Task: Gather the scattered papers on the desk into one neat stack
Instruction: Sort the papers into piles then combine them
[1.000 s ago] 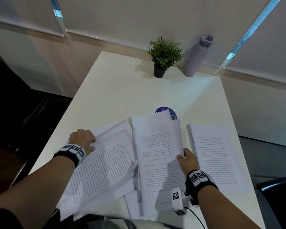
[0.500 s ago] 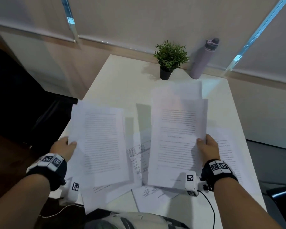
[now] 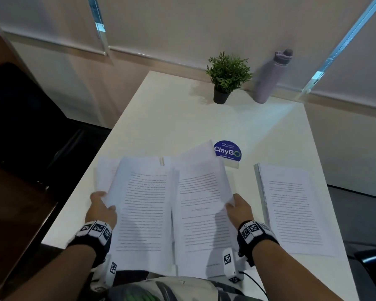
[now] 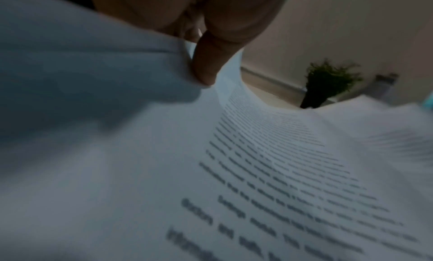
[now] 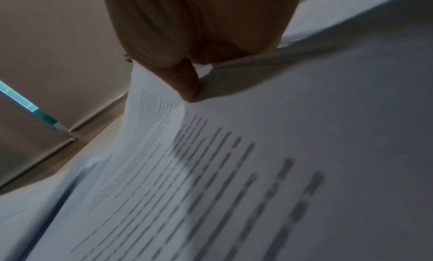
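Note:
Two bundles of printed white papers lie side by side at the desk's near edge. My left hand (image 3: 102, 206) pinches the left bundle (image 3: 142, 211) at its left edge, thumb on top; the left wrist view shows that thumb pressing on the sheets (image 4: 269, 163). My right hand (image 3: 237, 205) pinches the right bundle (image 3: 201, 203) at its right edge, and its upper sheets curl upward. In the right wrist view the thumb sits on those papers (image 5: 234, 172). A separate neat stack of papers (image 3: 291, 209) rests flat on the desk to the right, apart from both hands.
A white desk (image 3: 182, 118) stretches ahead. A round blue sticker (image 3: 227, 151) lies just beyond the papers. A small potted plant (image 3: 226, 77) and a lilac bottle (image 3: 269, 77) stand at the far edge near the wall. A dark chair (image 3: 373, 261) sits at the right.
Both hands lifted their paper bundles off the desk half a second ago and have now lowered them side by side toward the near edge. The bundles' inner edges now meet.

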A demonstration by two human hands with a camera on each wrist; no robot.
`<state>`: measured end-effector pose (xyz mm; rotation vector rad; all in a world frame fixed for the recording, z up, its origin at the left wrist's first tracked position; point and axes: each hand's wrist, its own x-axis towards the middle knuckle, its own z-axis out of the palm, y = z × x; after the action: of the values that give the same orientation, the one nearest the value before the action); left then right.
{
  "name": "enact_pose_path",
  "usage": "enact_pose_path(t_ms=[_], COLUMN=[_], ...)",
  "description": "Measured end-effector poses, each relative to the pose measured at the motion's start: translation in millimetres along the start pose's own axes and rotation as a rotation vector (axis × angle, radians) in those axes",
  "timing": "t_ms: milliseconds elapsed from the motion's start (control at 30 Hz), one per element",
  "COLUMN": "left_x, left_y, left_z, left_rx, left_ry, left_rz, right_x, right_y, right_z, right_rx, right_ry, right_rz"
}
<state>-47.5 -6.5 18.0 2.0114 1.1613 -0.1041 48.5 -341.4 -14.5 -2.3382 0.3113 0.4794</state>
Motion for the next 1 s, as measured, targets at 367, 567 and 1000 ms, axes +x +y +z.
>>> enact_pose_path(t_ms=[367,567,1000], left_x=[-8.5,-22.5,-48.4], left_y=[68.9,57.9,65.2], left_z=[-12.2,59.3,120.8], left_rx=[-0.142,0.125,0.235], left_ry=[0.025,-0.328,-0.509], left_rz=[0.278,0.244,0.229], right_x=[4.8,-15.4,-37.6], right_y=[24.0,15.5,6.5], right_z=[-28.7,-3.3,11.9], right_rx=[0.026,0.161,0.27], right_ry=[0.148,-0.048,-0.207], right_rz=[0.099,0.086,0.019])
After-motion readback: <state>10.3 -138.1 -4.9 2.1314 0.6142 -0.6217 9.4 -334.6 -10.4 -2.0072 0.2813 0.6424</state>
